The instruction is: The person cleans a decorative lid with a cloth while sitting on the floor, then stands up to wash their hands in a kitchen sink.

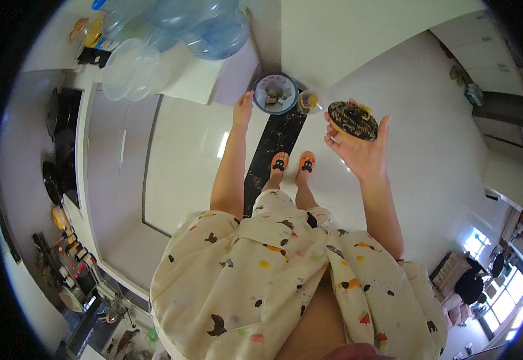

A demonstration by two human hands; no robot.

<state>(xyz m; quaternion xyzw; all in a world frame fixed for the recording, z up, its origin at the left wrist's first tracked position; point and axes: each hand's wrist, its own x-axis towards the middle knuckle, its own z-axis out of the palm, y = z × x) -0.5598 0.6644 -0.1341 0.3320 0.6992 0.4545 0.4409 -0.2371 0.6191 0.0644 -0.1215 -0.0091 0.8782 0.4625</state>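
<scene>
My right hand [361,153] holds up a dark, round, lid-like thing [350,120] with a gold pattern and a paler edge. Something thin and yellow [366,112] lies on its top; I cannot tell what it is. My left hand [243,110] reaches forward, its fingertips at the left rim of a round waste bin [296,96]. Whether those fingers grip the rim is too small to tell. Inside the bin are a pale liner and some refuse [272,93]. Just right of the bin stands a clear plastic jug [305,107] with a yellow top.
Large blue water bottles [216,38] and translucent plastic tubs [129,69] rest on a white counter [194,74] at the upper left. A cooktop with dark pans [52,180] runs along the left. A black marbled floor strip [266,153] passes by my sandals [280,162]. Farther right, a person [468,285] is near a window.
</scene>
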